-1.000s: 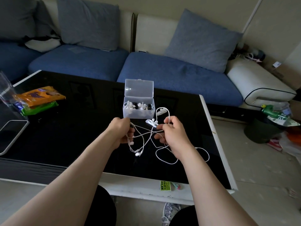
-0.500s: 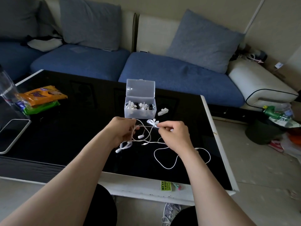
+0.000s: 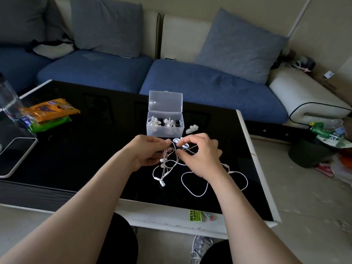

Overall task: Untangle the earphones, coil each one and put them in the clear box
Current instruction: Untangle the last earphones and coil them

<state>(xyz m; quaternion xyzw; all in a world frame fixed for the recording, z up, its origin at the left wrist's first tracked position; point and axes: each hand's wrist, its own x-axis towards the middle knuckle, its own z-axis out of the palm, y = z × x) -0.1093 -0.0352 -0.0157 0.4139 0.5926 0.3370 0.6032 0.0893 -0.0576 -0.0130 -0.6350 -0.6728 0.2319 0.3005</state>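
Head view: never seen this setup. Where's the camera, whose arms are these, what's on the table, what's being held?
No machine here: a person works with two bare hands, and the single camera sits on their head, looking forward and down. The arms entering from the bottom are the wearer's own. The left hand and right hand both pinch a tangle of white earphones, part of which trails on the black table. Behind the hands stands the clear box, lid open, with earphones inside. A small white piece lies right of it; snack packets lie far left.
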